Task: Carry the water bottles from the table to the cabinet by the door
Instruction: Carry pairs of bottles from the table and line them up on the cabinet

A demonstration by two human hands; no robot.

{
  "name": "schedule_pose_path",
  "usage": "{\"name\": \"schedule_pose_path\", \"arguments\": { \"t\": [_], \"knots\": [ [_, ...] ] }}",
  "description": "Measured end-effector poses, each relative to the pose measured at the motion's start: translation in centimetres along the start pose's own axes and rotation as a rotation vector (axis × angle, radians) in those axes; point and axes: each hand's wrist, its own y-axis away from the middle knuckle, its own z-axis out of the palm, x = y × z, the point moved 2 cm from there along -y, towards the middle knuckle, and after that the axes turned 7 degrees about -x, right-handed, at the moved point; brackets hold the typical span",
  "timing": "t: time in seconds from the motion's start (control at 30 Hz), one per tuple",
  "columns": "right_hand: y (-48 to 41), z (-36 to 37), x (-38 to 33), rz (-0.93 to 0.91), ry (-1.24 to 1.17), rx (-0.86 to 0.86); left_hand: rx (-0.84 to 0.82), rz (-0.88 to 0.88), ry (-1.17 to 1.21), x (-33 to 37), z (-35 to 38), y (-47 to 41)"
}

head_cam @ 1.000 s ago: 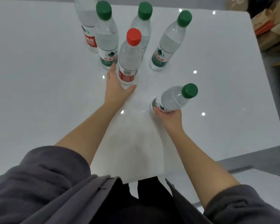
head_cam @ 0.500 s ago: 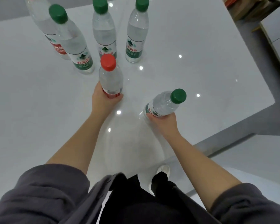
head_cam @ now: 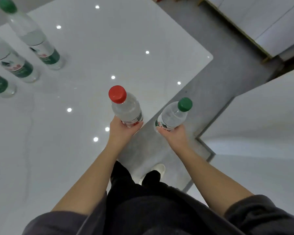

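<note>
Progress: early, first trip by look of it. Two bottles lifted off table [head_cam: 109, 48], none delivered. Three bottles [head_cam: 41, 48] left standing, far left.
Grip: left hand [head_cam: 121, 131] curled round base of red-cap bottle [head_cam: 125, 107], above near table edge. Right hand [head_cam: 174, 136] curled round base of green-cap bottle [head_cam: 174, 116], over floor, right of table.

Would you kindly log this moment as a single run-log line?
left hand: holds red-capped bottle | right hand: holds green-capped bottle | three bottles stand on table | phase: carry
</note>
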Motion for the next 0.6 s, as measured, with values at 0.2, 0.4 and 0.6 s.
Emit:
{"name": "schedule_pose_path", "arguments": {
  "t": [0.2,0.4,0.6],
  "knots": [
    [4.4,-14.0,3.5,0.030,-0.061,0.310,-0.287,0.147,0.014,4.9,13.9,1.6],
    [8.2,-23.4,1.9,-0.065,-0.237,0.607,-0.514,0.278,0.009,12.3,22.9,1.4],
    [10.3,-28.6,-4.7,-0.228,-0.305,0.822,-0.601,0.491,0.040,23.1,26.4,0.0]
  ]
}}
